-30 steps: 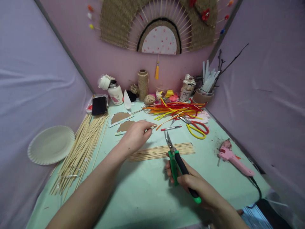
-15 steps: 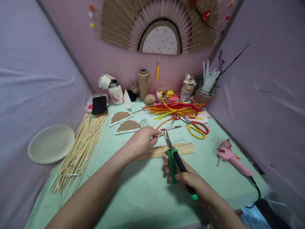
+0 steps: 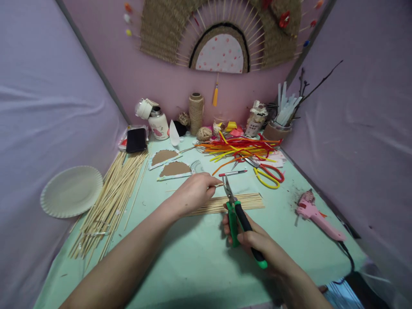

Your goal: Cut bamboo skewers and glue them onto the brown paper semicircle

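My left hand (image 3: 196, 192) is closed on a thin bamboo stick (image 3: 219, 185), whose tip pokes out past the fingers at the cutter's jaws. Wrapped in my right hand (image 3: 249, 240) is a pair of garden shears (image 3: 236, 214) with green and black handles. Its blades point away from me and stand slightly apart beside the stick's end. Whether they touch the stick I cannot tell. Under both hands lies a row of bamboo sticks (image 3: 244, 201), side by side on the table. Beyond my left hand are two cardboard half-rounds (image 3: 175, 169) with pale fabric edges.
Loose bamboo sticks (image 3: 112, 189) and a paper plate (image 3: 72, 192) lie at left. Yellow-and-red scissors (image 3: 268, 176), a red pen (image 3: 232, 173) and colourful pipe cleaners (image 3: 241, 148) lie beyond. At right rests a pink glue gun (image 3: 317, 216) with its cord. Twine and a bottle (image 3: 159, 124) stand at the back.
The view has shifted slightly, so the surroundings appear a little further right. Both hands keep their grips, with the stick's tip still at the shears' blades.
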`<move>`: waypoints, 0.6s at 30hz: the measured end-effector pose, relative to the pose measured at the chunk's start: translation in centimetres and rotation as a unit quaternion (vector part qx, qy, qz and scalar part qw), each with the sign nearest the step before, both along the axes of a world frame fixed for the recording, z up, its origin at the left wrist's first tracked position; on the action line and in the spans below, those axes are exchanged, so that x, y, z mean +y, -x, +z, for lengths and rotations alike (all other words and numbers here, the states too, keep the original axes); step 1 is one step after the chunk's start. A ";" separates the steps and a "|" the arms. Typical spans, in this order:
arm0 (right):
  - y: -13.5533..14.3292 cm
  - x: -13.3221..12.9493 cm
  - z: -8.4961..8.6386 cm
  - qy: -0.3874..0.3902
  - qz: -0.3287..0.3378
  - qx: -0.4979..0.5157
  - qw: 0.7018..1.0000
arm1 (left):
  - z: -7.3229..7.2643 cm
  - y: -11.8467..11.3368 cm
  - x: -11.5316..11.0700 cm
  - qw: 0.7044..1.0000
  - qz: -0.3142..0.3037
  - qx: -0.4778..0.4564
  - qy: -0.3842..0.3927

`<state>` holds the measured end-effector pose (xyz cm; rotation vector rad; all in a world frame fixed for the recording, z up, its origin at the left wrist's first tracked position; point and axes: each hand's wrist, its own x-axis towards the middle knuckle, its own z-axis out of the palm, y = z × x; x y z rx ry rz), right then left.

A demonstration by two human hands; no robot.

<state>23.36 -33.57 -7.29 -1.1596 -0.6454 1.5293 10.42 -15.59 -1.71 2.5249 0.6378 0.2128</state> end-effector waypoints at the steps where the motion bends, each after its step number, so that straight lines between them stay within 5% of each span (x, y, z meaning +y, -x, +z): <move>1: 0.0 0.0 0.0 0.001 0.002 0.001 1.000 | 0.0 0.0 0.0 1.000 0.000 0.000 0.000; 18: 0.2 0.3 1.0 0.016 0.002 -0.001 1.000 | -0.3 0.0 0.1 1.000 -0.004 0.002 0.005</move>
